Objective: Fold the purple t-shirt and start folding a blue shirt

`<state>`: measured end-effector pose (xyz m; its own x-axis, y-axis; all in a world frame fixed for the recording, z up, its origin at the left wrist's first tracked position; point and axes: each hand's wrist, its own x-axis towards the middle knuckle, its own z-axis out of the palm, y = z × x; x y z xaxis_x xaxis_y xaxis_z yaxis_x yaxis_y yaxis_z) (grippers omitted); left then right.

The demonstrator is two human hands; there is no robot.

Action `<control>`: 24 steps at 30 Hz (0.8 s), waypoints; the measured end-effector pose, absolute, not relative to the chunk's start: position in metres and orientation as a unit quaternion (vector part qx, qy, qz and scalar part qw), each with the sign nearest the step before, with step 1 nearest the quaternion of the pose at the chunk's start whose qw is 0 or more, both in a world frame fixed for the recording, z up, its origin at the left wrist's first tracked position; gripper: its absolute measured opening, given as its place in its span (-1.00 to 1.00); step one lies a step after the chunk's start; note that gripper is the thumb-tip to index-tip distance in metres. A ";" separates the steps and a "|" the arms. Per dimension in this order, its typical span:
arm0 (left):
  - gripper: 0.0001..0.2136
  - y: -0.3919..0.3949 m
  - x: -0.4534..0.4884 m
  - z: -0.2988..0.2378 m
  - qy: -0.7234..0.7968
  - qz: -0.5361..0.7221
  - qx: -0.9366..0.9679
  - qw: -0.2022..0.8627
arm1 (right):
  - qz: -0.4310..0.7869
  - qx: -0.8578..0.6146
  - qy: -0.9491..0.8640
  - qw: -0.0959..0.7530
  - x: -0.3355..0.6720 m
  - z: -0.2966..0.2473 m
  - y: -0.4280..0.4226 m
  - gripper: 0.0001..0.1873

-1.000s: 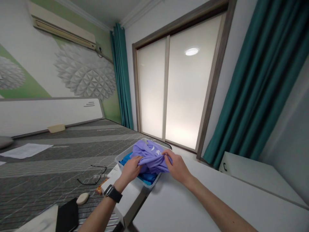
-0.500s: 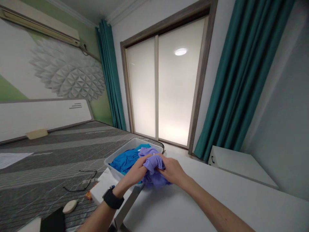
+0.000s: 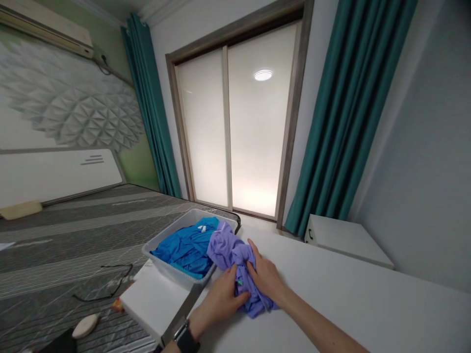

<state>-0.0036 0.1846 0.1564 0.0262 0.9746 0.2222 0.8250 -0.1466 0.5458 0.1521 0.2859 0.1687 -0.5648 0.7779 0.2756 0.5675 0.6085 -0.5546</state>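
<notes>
A crumpled purple garment (image 3: 225, 245) stretches from the right edge of a clear plastic bin (image 3: 166, 272) onto the white tabletop (image 3: 331, 299). My left hand (image 3: 220, 295), with a dark watch on the wrist, pinches its near part between thumb and fingers. On the other side, my right hand (image 3: 268, 275) grips the same bunched cloth, thumb towards the left hand. A small green spot shows on the cloth between the hands. Bright blue clothing (image 3: 187, 249) with a white mark lies heaped inside the bin.
The bin stands partly over a white box (image 3: 158, 294) at the edge of a grey striped bed (image 3: 91, 235). Glasses (image 3: 114, 289) and a pale oval object (image 3: 86, 325) lie on the bed. A low white cabinet (image 3: 349, 238) stands by the green curtain (image 3: 338, 127).
Both hands have come nearer with the purple garment, and it is spread out longer on the tabletop. More of the blue clothing shows. The view has turned slightly right.
</notes>
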 end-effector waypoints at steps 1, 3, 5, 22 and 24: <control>-0.35 0.188 0.001 0.151 0.653 0.276 0.692 0.137 | 0.187 -0.395 -0.865 0.249 0.155 0.163 0.285 -0.41; -0.40 0.195 0.008 0.146 0.657 0.270 0.685 0.159 | 0.161 -0.400 -0.872 0.232 0.163 0.157 0.286 -0.43; -0.49 0.202 0.017 0.148 0.634 0.276 0.704 0.160 | 0.138 -0.415 -0.877 0.197 0.175 0.156 0.289 -0.49; -0.83 0.280 0.125 0.171 0.459 0.321 0.777 0.288 | 0.193 -0.557 -0.777 0.222 0.355 0.151 0.286 -0.50; -0.79 0.278 0.123 0.166 0.467 0.355 0.763 0.271 | 0.215 -0.530 -0.775 0.267 0.368 0.144 0.285 -0.54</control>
<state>0.1232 0.2779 0.1658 0.3119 0.9047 0.2902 0.5198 -0.4181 0.7449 0.3680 0.2849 0.1441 -0.2948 0.9372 0.1862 0.7080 0.3451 -0.6161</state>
